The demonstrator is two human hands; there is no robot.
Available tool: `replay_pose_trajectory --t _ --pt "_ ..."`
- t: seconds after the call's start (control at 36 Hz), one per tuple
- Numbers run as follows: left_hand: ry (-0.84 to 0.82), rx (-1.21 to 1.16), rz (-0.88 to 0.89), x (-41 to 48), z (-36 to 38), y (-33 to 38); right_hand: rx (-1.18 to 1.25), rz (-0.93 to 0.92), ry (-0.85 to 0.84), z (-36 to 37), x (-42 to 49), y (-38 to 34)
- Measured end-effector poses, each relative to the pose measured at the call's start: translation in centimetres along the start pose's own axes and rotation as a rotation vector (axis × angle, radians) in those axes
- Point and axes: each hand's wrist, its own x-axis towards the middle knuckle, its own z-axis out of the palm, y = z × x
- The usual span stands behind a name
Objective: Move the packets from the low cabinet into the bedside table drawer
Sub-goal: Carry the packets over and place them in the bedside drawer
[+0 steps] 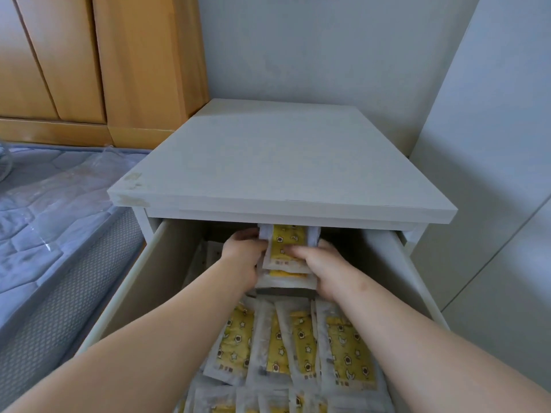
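Observation:
The white bedside table (277, 162) has its drawer (140, 281) pulled open toward me. Several yellow and white packets (301, 344) lie in the near part of the drawer. Both arms reach into the back of the drawer. My left hand (243, 257) and my right hand (325, 271) grip a small stack of packets (287, 242) from either side, tilted up, its top edge under the tabletop. More packets (283, 278) sit just below the held stack.
A mattress (50, 222) with a blue quilted cover lies close on the left of the bedside table. A wooden wardrobe (98, 64) stands behind it. A white wall or cabinet panel (489, 204) borders the right side.

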Motion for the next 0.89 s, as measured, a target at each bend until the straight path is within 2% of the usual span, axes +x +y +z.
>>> replay_pose_trajectory --t 0.06,0.14,0.22,0.31,0.36,0.42,0.5,0.64,0.72,0.89 --pt "0.013 0.132 0.08 1.0 0.7 -0.5 0.033 -0.026 0.081 -0.4 0.9 0.1" --pt "0.086 0.603 0.312 1.9 0.6 -1.3 0.075 -0.047 0.188 -1.3 2.3 0.6" --pt "0.0 1.012 0.472 2.7 -0.3 -2.2 0.1 -0.044 0.296 -2.3 3.7 1.5" --pt "-0.149 1.488 0.476 3.6 -1.0 -3.2 0.093 -0.024 0.382 -3.3 4.7 2.9" --pt "-0.234 1.635 0.4 3.5 -1.3 -3.6 0.04 -0.01 0.395 -3.7 5.1 3.6" --pt "-0.285 1.713 0.333 3.7 -1.9 -3.8 -0.03 0.015 0.389 -3.8 5.5 4.1" --pt "-0.301 1.789 0.325 4.0 -3.0 -3.8 -0.146 0.064 0.359 -3.6 5.8 4.5" --pt "-0.33 1.75 0.341 4.0 -4.3 -3.8 -0.266 0.035 0.341 -3.1 5.8 4.6" --pt "-0.314 1.712 0.366 3.7 -4.6 -3.4 -0.326 0.007 0.344 -2.6 5.8 4.4" --pt "-0.252 1.786 0.403 3.7 -4.8 -3.6 -0.421 0.031 0.309 -1.7 5.6 4.3"
